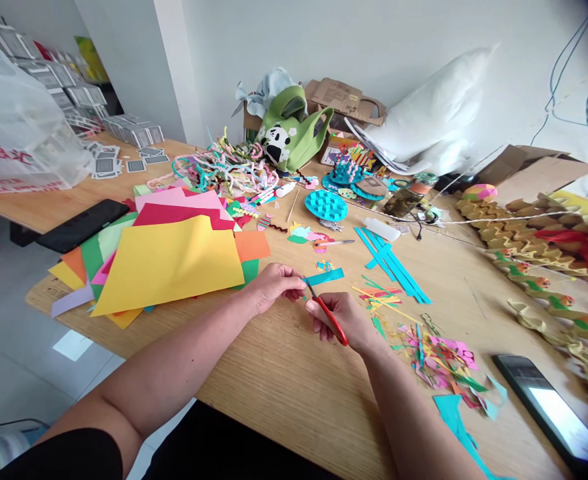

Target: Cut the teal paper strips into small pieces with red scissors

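Red-handled scissors (pixel 333 320) are held in my right hand (pixel 341 317), their blades pointing up and left toward my left hand's fingertips. My left hand (pixel 277 287) pinches the left end of a short blue paper strip (pixel 327 277), right beside the scissor tips. Tiny blue scraps (pixel 325 265) lie just behind that strip. Several long blue strips (pixel 394 267) are spread on the table to the right, one short piece lying across them. A yellow sheet (pixel 174 263) tops a pile of coloured paper left of my hands.
Colourful paper scraps (pixel 439 360) and a lit phone (pixel 544 400) lie at the right. A black phone (pixel 84 223) is at the left. Farther back are a blue scalloped disc (pixel 325 205), a green panda bag (pixel 289 137), tangled pipe cleaners (pixel 224 167) and a jar (pixel 409 197).
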{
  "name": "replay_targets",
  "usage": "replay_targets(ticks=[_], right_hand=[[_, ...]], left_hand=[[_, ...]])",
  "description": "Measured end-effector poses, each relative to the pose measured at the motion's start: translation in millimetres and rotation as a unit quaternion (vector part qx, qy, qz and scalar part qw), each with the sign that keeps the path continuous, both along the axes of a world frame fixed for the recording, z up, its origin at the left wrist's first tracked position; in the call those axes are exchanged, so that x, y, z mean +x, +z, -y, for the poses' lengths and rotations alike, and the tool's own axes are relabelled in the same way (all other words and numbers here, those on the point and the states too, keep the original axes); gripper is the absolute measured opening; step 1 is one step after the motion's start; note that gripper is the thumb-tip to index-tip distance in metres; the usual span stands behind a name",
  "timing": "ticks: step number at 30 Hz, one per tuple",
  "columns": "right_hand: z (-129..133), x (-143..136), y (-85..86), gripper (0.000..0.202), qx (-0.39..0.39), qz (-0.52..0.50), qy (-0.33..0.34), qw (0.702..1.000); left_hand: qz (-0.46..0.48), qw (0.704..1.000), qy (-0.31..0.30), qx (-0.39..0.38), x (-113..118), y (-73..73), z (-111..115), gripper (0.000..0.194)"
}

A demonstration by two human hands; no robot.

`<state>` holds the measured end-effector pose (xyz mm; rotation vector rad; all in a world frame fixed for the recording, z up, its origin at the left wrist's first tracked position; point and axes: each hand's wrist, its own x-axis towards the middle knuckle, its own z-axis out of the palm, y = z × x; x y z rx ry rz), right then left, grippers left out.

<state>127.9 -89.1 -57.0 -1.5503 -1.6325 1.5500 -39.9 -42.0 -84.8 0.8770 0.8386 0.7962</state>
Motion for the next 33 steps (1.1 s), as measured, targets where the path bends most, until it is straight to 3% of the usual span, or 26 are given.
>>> replay_targets(ticks=[33], right_hand=[[-0.7, -1.2, -5.7, 0.051, -0.005, -0.025, -0.015, 1.000]], left_hand=[[0.034, 0.999, 0.000, -0.024, 0.0, -2.3, 0.6, 0.018]])
